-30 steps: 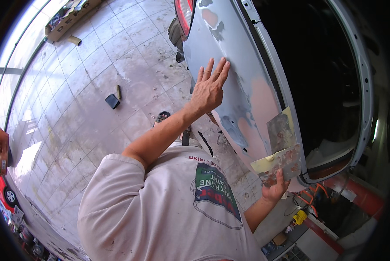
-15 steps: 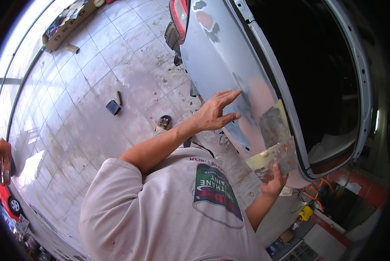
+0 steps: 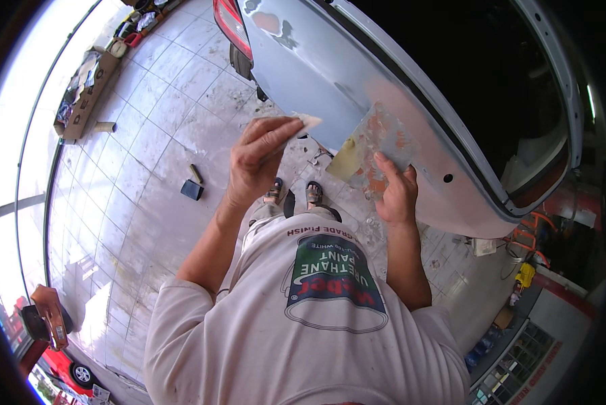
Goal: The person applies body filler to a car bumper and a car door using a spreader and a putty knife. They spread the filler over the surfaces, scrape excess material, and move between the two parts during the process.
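My left hand (image 3: 254, 156) is raised over the floor beside the car, its fingers pinched around a thin, pale, pointed spreader (image 3: 309, 124). In my right hand (image 3: 397, 196), thumb on top, is a flat mixing board (image 3: 384, 145) smeared with grey and orange residue. Yellowish putty (image 3: 345, 160) lies on the board's left part. Just beyond the board is the light blue-grey car body panel (image 3: 303, 74), with pinkish filler (image 3: 428, 135) along its lower stretch. The board overlaps the panel in view; whether they touch I cannot tell.
A dark open window frame (image 3: 566, 94) adjoins the panel, and a red tail light (image 3: 232, 27) is at its far end. On the tiled floor lie a small dark block (image 3: 192, 190) and a cardboard box (image 3: 90, 94). Orange hoses (image 3: 534, 236) are at right.
My left hand has drawn back from the panel toward the left and now shows a spreader between its fingers. The board in my right hand has moved left and farther away from me.
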`<state>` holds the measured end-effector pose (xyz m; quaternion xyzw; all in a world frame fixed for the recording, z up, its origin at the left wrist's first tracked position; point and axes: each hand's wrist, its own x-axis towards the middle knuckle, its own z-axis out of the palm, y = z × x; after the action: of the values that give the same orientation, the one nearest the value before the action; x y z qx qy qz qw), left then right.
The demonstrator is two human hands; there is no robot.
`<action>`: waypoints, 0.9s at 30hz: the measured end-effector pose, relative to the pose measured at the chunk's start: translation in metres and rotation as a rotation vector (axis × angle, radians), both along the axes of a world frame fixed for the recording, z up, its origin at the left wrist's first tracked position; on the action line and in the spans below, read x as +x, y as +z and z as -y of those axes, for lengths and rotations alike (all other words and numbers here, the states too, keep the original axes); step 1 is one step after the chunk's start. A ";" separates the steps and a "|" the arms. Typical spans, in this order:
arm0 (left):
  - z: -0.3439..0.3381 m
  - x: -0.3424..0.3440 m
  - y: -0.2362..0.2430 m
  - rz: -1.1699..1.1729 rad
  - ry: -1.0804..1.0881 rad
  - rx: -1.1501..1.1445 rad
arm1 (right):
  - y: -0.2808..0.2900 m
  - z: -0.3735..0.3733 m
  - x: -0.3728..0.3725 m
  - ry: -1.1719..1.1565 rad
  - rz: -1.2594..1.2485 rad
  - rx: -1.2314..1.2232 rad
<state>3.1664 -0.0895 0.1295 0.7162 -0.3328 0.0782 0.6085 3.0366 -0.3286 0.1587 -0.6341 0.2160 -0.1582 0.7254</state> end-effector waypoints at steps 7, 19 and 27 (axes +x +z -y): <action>0.010 -0.027 0.005 0.302 -0.111 0.293 | 0.018 -0.024 0.012 -0.039 -0.112 -0.028; -0.023 -0.009 -0.090 -1.433 -0.685 -1.053 | -0.013 0.024 -0.080 -0.154 -0.129 -0.004; 0.004 0.008 -0.094 -1.243 -0.450 -0.724 | -0.039 0.012 -0.115 -0.186 -0.264 0.084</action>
<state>3.1746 -0.0932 0.0353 0.2985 -0.0199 -0.3621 0.8828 2.9216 -0.3407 0.1200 -0.5959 0.3735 -0.1309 0.6987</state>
